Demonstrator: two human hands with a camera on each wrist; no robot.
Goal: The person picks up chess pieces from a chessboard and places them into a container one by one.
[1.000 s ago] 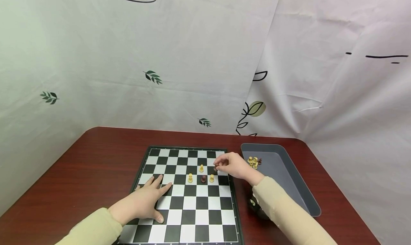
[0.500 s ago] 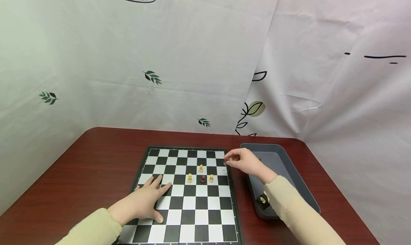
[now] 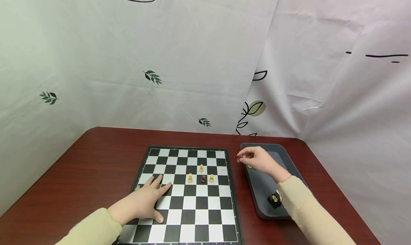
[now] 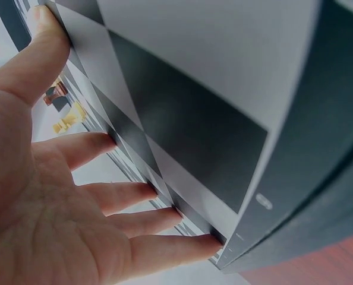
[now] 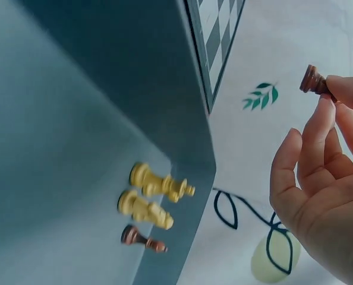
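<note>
My left hand (image 3: 141, 202) lies spread on the left part of the black-and-white chessboard (image 3: 189, 202), fingertips and thumb touching its surface. With thumb and fingertips, my right hand (image 3: 259, 160) pinches a small brown chess piece (image 5: 310, 80) by its top, base outward; the fingers cover its head. That hand is over the left edge of the grey tray (image 3: 261, 189). On the board stand three yellow chess pieces, one farther back (image 3: 201, 168), and a brown chess piece (image 3: 203, 178) between the nearer two.
Inside the tray, the right wrist view shows yellow chess pieces (image 5: 155, 183) and a thin brown piece (image 5: 142, 237) near one wall. Tray and board sit side by side on a dark red table (image 3: 80, 166). A white printed cloth (image 3: 192, 59) hangs behind.
My right hand has lifted the brown chess piece off the board's right side and carried it rightward to the tray. The left hand stays in place.
</note>
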